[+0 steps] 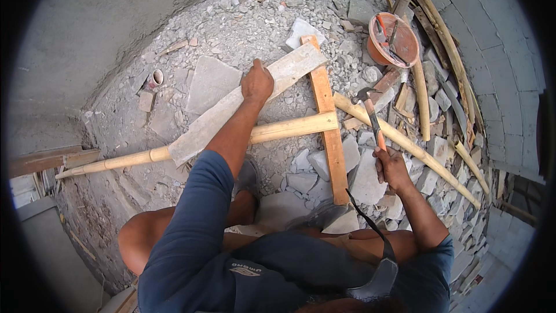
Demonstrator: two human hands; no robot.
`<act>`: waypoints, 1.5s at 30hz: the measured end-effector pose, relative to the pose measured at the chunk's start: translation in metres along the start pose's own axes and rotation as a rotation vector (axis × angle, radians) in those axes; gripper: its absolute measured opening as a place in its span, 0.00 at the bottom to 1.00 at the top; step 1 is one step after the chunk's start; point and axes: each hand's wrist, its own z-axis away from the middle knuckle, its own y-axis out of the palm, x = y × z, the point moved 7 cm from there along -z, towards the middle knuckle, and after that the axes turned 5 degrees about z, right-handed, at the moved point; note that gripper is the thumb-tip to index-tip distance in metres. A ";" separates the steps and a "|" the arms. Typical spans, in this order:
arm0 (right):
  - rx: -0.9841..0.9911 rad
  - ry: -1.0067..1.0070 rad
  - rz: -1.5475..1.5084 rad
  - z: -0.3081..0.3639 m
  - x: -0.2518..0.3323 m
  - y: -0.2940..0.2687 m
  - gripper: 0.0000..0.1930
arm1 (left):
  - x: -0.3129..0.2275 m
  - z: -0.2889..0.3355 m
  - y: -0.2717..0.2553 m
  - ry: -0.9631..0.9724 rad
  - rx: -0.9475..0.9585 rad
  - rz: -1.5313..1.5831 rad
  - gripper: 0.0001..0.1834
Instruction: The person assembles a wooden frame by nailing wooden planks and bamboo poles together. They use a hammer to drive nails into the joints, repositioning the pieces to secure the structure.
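My left hand (pixel 257 83) is closed around the edge of a long, cement-stained wooden plank (pixel 298 65). The plank slants from lower left to upper right; its far end rests on a squared timber (pixel 328 133). A bamboo pole (pixel 289 128) passes under the plank, and its right end lies against the timber. In my right hand (pixel 392 168) is a hammer (pixel 374 119), gripped by its orange and dark handle with the head pointing away from me. The hammer is held over stone rubble, to the right of the timber.
An orange bucket (pixel 376 55) with hand tools inside stands at the far right. Another bamboo pole (pixel 411 150) lies slanting on broken stone slabs at right. Loose rubble (pixel 231 29) covers the ground. A grey wall (pixel 116 29) borders the left, a block wall (pixel 498 64) the right.
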 end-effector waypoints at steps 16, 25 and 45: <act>-0.004 -0.013 -0.009 0.028 0.001 -0.005 0.19 | 0.000 -0.008 -0.008 0.089 0.048 -0.108 0.19; 0.005 -0.013 0.016 0.036 0.004 0.003 0.15 | -0.026 -0.009 -0.012 0.432 -0.216 0.182 0.12; -0.112 -0.193 0.213 0.039 0.019 0.006 0.16 | -0.113 -0.017 0.064 0.465 -0.078 0.346 0.09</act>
